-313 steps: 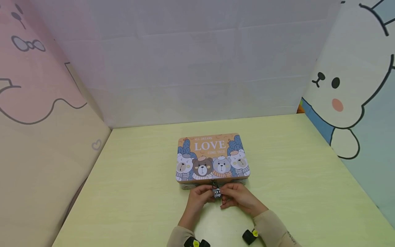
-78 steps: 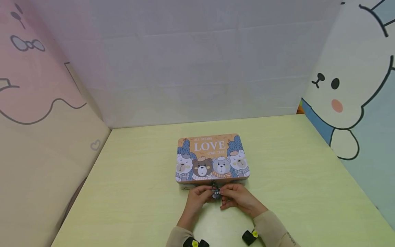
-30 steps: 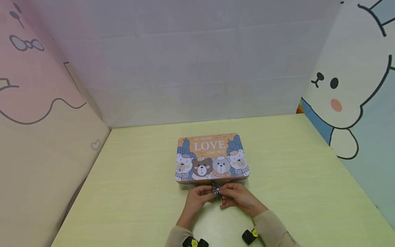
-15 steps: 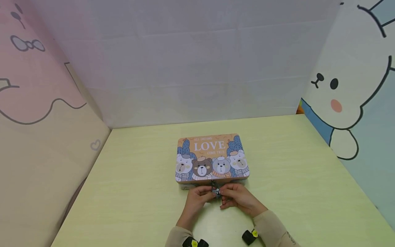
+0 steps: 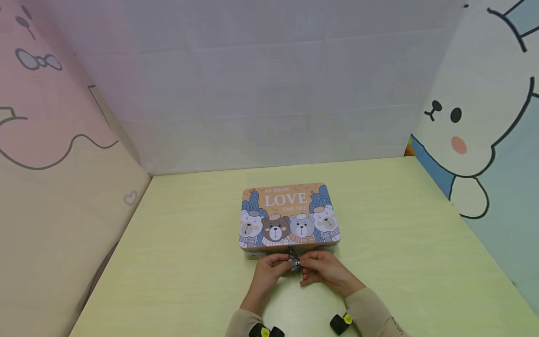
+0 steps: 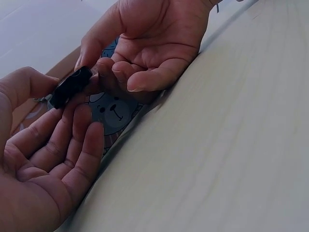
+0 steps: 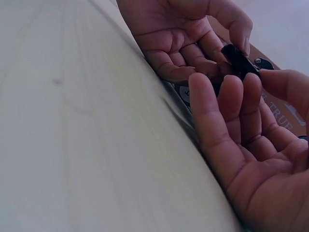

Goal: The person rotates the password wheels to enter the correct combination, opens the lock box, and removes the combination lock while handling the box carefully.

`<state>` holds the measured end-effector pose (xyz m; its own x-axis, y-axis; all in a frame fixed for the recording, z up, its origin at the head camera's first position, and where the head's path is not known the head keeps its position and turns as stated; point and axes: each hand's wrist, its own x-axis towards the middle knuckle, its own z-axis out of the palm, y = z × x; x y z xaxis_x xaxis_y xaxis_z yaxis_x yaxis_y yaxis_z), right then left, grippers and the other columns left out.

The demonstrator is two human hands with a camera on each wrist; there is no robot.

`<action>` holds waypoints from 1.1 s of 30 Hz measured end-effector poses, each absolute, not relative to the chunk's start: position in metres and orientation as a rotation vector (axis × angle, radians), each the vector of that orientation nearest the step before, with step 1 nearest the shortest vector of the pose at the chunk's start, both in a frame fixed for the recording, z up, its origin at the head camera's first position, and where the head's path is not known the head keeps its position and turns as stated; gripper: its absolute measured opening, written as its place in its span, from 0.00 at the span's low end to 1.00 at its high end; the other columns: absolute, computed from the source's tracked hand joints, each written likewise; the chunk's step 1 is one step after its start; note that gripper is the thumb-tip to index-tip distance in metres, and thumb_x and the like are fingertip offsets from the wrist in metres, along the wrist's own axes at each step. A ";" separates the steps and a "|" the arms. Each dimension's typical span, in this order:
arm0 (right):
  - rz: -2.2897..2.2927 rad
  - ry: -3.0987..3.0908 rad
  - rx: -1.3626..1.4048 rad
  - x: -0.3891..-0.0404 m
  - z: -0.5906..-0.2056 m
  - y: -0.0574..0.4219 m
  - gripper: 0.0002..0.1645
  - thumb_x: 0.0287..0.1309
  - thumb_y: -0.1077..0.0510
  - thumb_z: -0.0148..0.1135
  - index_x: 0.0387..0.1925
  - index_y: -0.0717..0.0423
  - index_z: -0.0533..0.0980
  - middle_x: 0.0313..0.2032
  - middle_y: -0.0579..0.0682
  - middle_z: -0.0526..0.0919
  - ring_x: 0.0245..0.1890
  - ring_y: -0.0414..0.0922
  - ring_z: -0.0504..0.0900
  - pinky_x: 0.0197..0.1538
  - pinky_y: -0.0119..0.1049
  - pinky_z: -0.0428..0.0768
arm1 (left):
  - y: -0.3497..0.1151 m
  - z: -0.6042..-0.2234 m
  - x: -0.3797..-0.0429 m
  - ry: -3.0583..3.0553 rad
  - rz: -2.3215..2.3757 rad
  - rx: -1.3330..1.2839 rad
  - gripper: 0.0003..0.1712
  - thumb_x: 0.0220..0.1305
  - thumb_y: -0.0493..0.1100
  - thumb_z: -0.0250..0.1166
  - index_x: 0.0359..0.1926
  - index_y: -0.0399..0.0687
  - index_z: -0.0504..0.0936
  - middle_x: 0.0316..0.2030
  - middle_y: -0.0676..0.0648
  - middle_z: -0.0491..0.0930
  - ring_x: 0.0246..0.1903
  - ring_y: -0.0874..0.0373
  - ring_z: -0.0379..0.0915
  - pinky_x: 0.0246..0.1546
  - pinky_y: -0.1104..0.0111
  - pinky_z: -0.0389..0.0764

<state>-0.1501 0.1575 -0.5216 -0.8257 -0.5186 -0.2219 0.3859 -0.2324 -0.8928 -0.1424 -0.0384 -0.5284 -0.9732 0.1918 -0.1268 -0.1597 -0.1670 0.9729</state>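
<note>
Both hands pinch a small dark combination padlock [image 5: 295, 263] between them. The left hand [image 5: 269, 270] has its thumb and forefinger tip on the lock's left end, its other fingers [image 6: 72, 140] lying loosely side by side below it. The right hand [image 5: 326, 270] takes the lock's other end with thumb and forefinger, its remaining fingers [image 6: 145, 79] curled inward under it. In the right wrist view the padlock [image 7: 239, 60] sits at about 1 o'clock, above the spread fingers of that hand.

The padlock hangs at the front edge of a rectangular tin box [image 5: 289, 217], at 12 o'clock from the hands; whether its shackle is open cannot be told. The lid, shut, shows four cartoon bears and the word LOVE. The box rests on a pale yellow-green table [image 5: 400, 262]. A white backdrop [image 5: 269, 93] stands at 12 o'clock, a pink cartoon panel [image 5: 50, 140] at 9 o'clock, and a white bear panel [image 5: 484, 103] at 3 o'clock.
</note>
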 end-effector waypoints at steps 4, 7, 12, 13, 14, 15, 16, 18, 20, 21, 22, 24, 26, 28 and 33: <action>-2.088 1.469 -0.159 -0.150 -0.522 0.157 0.09 0.68 0.66 0.53 0.34 0.57 0.79 0.26 0.49 0.79 0.28 0.40 0.79 0.39 0.42 0.87 | -0.039 -0.529 -0.143 1.836 2.250 0.013 0.16 0.59 0.27 0.61 0.44 0.14 0.76 0.35 0.38 0.86 0.26 0.63 0.80 0.32 0.71 0.83; -2.089 1.469 -0.157 -0.150 -0.522 0.157 0.09 0.67 0.66 0.53 0.34 0.56 0.79 0.25 0.49 0.79 0.28 0.40 0.79 0.39 0.42 0.87 | -0.039 -0.529 -0.144 1.841 2.245 0.009 0.16 0.59 0.28 0.60 0.44 0.14 0.77 0.33 0.42 0.86 0.25 0.63 0.79 0.32 0.71 0.84; -2.093 1.460 -0.165 -0.151 -0.521 0.158 0.10 0.67 0.66 0.53 0.34 0.56 0.79 0.26 0.49 0.79 0.28 0.40 0.79 0.39 0.41 0.86 | -0.040 -0.529 -0.144 1.845 2.236 0.046 0.16 0.59 0.27 0.62 0.44 0.14 0.76 0.34 0.41 0.86 0.25 0.63 0.80 0.32 0.71 0.84; -2.095 1.458 -0.168 -0.151 -0.521 0.158 0.10 0.67 0.66 0.53 0.34 0.56 0.79 0.26 0.49 0.79 0.28 0.40 0.79 0.39 0.41 0.86 | -0.040 -0.529 -0.143 1.844 2.233 0.049 0.16 0.58 0.27 0.63 0.44 0.14 0.76 0.33 0.40 0.86 0.26 0.63 0.80 0.32 0.71 0.83; -2.095 1.456 -0.172 -0.151 -0.521 0.158 0.10 0.67 0.67 0.53 0.34 0.56 0.79 0.26 0.49 0.79 0.28 0.40 0.79 0.39 0.41 0.86 | -0.040 -0.528 -0.142 1.851 2.228 0.052 0.17 0.58 0.27 0.64 0.45 0.14 0.76 0.33 0.40 0.86 0.26 0.64 0.80 0.31 0.72 0.83; -2.095 1.453 -0.174 -0.151 -0.521 0.158 0.09 0.67 0.67 0.53 0.34 0.56 0.79 0.26 0.49 0.79 0.28 0.40 0.80 0.39 0.41 0.86 | -0.040 -0.528 -0.142 1.862 2.223 0.048 0.17 0.57 0.27 0.65 0.45 0.15 0.76 0.33 0.40 0.86 0.26 0.64 0.80 0.31 0.72 0.83; -2.096 1.450 -0.175 -0.150 -0.521 0.158 0.09 0.67 0.67 0.53 0.34 0.56 0.78 0.26 0.49 0.79 0.28 0.40 0.80 0.38 0.41 0.86 | -0.040 -0.528 -0.140 1.873 2.218 0.039 0.18 0.56 0.26 0.67 0.46 0.16 0.76 0.32 0.40 0.86 0.26 0.64 0.80 0.31 0.72 0.83; -2.095 1.449 -0.176 -0.150 -0.521 0.158 0.08 0.67 0.67 0.53 0.34 0.57 0.78 0.27 0.49 0.79 0.28 0.40 0.80 0.38 0.41 0.86 | -0.040 -0.527 -0.138 1.898 2.218 0.008 0.19 0.54 0.26 0.68 0.46 0.18 0.76 0.30 0.41 0.85 0.26 0.64 0.81 0.31 0.72 0.83; -2.094 1.450 -0.177 -0.149 -0.521 0.157 0.08 0.66 0.67 0.53 0.34 0.58 0.78 0.28 0.50 0.80 0.28 0.40 0.81 0.38 0.40 0.86 | -0.039 -0.526 -0.134 1.903 2.240 -0.047 0.20 0.53 0.26 0.69 0.47 0.20 0.76 0.30 0.40 0.85 0.25 0.62 0.81 0.30 0.70 0.84; -2.095 1.451 -0.175 -0.149 -0.521 0.157 0.08 0.66 0.68 0.54 0.34 0.58 0.78 0.29 0.50 0.80 0.28 0.40 0.81 0.38 0.40 0.86 | -0.038 -0.526 -0.132 1.904 2.254 -0.081 0.21 0.53 0.26 0.70 0.47 0.21 0.77 0.30 0.40 0.85 0.24 0.61 0.81 0.29 0.69 0.84; -2.095 1.454 -0.176 -0.149 -0.521 0.156 0.07 0.66 0.68 0.54 0.35 0.59 0.78 0.29 0.50 0.81 0.28 0.40 0.81 0.38 0.39 0.86 | -0.038 -0.526 -0.130 1.906 2.270 -0.110 0.21 0.53 0.27 0.70 0.48 0.22 0.77 0.30 0.39 0.85 0.23 0.60 0.81 0.28 0.68 0.85; -2.097 1.460 -0.179 -0.148 -0.521 0.156 0.07 0.66 0.68 0.54 0.35 0.59 0.78 0.29 0.50 0.82 0.28 0.40 0.81 0.38 0.38 0.86 | -0.036 -0.524 -0.126 1.910 2.299 -0.183 0.20 0.53 0.28 0.72 0.47 0.23 0.78 0.30 0.38 0.85 0.21 0.58 0.80 0.26 0.68 0.85; -2.099 1.468 -0.182 -0.148 -0.522 0.155 0.07 0.66 0.68 0.54 0.36 0.60 0.78 0.29 0.51 0.82 0.27 0.40 0.82 0.37 0.38 0.86 | -0.034 -0.524 -0.123 1.931 2.327 -0.222 0.18 0.52 0.28 0.72 0.44 0.23 0.79 0.30 0.37 0.85 0.19 0.58 0.80 0.24 0.68 0.84; -2.099 1.476 -0.190 -0.147 -0.522 0.155 0.06 0.65 0.68 0.55 0.36 0.60 0.78 0.29 0.51 0.83 0.27 0.40 0.82 0.37 0.37 0.86 | -0.033 -0.525 -0.122 1.950 2.357 -0.252 0.16 0.52 0.28 0.72 0.41 0.22 0.81 0.30 0.36 0.85 0.18 0.59 0.79 0.23 0.70 0.83; -2.103 1.471 -0.204 -0.146 -0.523 0.153 0.07 0.66 0.67 0.54 0.36 0.60 0.78 0.29 0.51 0.85 0.27 0.40 0.83 0.38 0.37 0.86 | -0.029 -0.528 -0.118 1.949 2.465 -0.286 0.13 0.52 0.26 0.71 0.39 0.19 0.82 0.31 0.32 0.85 0.20 0.60 0.80 0.22 0.70 0.83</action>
<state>-0.1463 0.1530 -0.5232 -0.8317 -0.5225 -0.1876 0.3556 -0.2418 -0.9028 -0.1175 -0.0286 -0.5277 -0.9834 -0.1229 -0.1333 -0.1014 -0.2369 0.9662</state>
